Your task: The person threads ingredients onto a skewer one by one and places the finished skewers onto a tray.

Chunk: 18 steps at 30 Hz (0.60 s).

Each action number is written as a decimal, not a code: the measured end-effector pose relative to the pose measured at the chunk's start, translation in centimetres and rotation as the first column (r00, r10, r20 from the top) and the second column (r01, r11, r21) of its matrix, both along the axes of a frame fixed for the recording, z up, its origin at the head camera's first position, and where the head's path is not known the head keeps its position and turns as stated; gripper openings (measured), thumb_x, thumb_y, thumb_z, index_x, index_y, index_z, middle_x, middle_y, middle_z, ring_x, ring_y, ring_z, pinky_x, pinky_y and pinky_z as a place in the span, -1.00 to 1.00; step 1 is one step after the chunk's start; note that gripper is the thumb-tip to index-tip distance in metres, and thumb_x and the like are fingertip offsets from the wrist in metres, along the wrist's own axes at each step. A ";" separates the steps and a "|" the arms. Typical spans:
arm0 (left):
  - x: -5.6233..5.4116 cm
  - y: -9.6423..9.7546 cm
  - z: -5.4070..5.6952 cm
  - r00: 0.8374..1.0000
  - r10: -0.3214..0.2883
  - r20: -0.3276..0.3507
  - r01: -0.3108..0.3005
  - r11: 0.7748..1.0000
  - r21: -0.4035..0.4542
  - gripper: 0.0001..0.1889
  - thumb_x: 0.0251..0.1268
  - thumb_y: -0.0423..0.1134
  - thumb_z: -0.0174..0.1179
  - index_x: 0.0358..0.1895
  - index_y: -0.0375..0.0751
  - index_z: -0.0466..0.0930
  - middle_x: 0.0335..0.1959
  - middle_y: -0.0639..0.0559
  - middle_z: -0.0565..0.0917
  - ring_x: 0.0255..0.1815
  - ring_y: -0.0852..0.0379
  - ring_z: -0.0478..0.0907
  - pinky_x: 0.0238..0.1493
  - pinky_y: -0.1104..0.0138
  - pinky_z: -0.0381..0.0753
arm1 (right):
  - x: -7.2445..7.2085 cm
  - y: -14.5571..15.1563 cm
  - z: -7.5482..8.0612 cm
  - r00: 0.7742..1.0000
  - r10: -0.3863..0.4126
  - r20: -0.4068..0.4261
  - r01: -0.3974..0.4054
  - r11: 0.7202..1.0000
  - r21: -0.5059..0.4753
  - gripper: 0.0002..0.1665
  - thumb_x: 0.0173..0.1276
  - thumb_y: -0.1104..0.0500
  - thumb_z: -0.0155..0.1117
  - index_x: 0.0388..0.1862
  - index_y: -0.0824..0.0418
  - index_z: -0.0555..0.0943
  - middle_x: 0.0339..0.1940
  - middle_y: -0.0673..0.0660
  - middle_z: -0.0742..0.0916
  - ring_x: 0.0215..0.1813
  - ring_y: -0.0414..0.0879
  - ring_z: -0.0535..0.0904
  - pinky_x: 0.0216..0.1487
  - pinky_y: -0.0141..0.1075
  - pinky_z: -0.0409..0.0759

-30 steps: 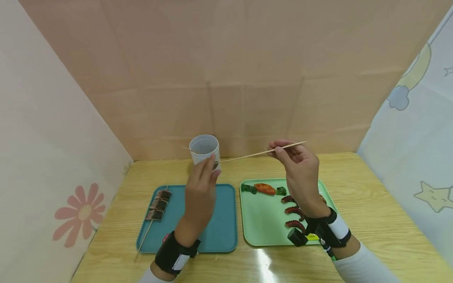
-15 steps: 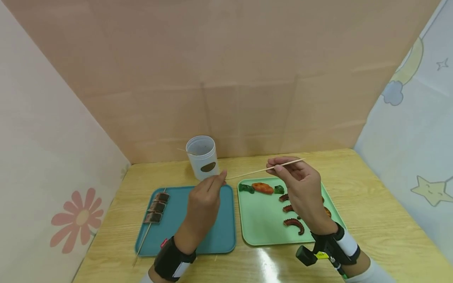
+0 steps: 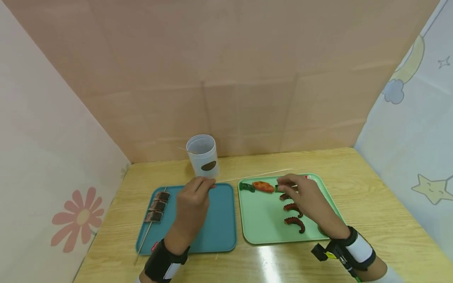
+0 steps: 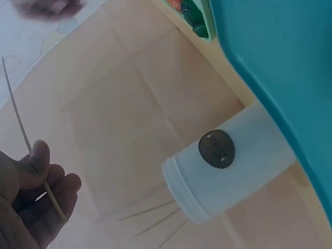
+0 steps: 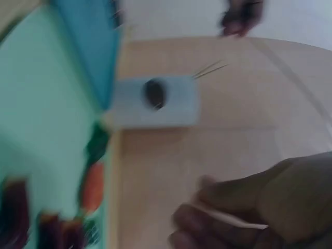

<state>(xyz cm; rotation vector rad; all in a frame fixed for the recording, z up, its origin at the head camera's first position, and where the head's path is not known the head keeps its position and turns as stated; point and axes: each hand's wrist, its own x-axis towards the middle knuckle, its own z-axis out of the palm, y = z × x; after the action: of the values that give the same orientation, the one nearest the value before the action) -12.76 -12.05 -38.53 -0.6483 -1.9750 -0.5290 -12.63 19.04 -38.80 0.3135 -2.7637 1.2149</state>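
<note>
My left hand (image 3: 192, 202) is above the blue tray (image 3: 221, 232), pinching a thin wooden skewer (image 4: 15, 104) between thumb and fingers. In the left wrist view the skewer's pointed end stands free. My right hand (image 3: 301, 194) is over the green tray (image 3: 262, 230), thumb and fingers bent and apart, close below the skewer's far end in the head view. Under and beside it lie several dark red tentacle pieces (image 3: 294, 222), an orange piece (image 3: 263, 186) and a dark green piece (image 3: 247, 187). The right wrist view is blurred.
A white cup (image 3: 203, 157) with an oval dark label stands behind the blue tray, a few skewers (image 4: 155, 223) sticking out. A skewer with brown chunks (image 3: 157, 205) lies on the blue tray's left side. A brown paper wall (image 3: 226, 78) rises behind the table.
My right hand has let go of the skewer and dropped toward the green tray. My left hand keeps the skewer and has shifted slightly left and toward me.
</note>
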 end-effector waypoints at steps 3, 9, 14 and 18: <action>0.2 -0.5 -0.1 0.999 0.038 0.019 -0.038 0.999 -0.024 -0.91 0.16 -0.50 0.43 -0.39 -0.24 0.76 -0.43 -0.04 0.72 -0.43 0.01 0.69 -0.42 0.23 0.71 | -1.3 1.1 -2.2 0.999 0.048 0.011 -0.049 0.947 0.317 -0.82 0.38 0.30 0.39 -0.06 0.24 0.74 -0.19 0.12 0.81 -0.22 -0.05 0.75 -0.27 -0.19 0.68; 0.2 -0.9 -0.9 1.000 0.013 0.023 -0.011 0.998 -0.062 -0.90 0.09 -0.49 0.47 -0.42 -0.24 0.78 -0.50 -0.01 0.69 -0.49 0.04 0.64 -0.47 0.25 0.65 | -3.3 2.6 -6.1 0.997 0.075 -0.012 -0.061 0.892 0.448 -0.85 0.24 0.45 0.41 -0.24 0.27 0.74 -0.28 0.17 0.76 -0.22 0.03 0.68 -0.32 -0.16 0.66; 0.5 -1.1 -1.5 0.999 -0.018 0.032 0.021 0.997 -0.075 -0.87 0.02 -0.54 0.48 -0.41 -0.25 0.78 -0.49 -0.01 0.69 -0.48 0.07 0.65 -0.41 0.26 0.68 | -3.8 2.9 -7.8 0.997 0.074 -0.038 -0.049 0.896 0.442 -0.84 0.22 0.46 0.41 -0.29 0.26 0.66 -0.36 0.13 0.71 -0.31 -0.04 0.63 -0.40 -0.22 0.59; 0.6 -1.2 -1.5 1.000 -0.015 0.025 0.017 0.997 -0.075 -0.86 0.03 -0.55 0.47 -0.41 -0.26 0.77 -0.49 -0.01 0.68 -0.49 0.07 0.63 -0.40 0.25 0.67 | -3.9 2.9 -8.0 0.997 0.062 -0.041 -0.039 0.901 0.431 -0.82 0.28 0.46 0.36 -0.31 0.24 0.58 -0.42 0.09 0.65 -0.38 -0.11 0.54 -0.45 -0.30 0.47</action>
<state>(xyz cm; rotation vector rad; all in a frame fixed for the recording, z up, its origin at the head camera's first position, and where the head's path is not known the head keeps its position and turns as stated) -12.12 -13.22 -40.02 -0.7074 -2.0220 -0.4761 -16.57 21.92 -46.76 0.4482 -2.9671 0.5737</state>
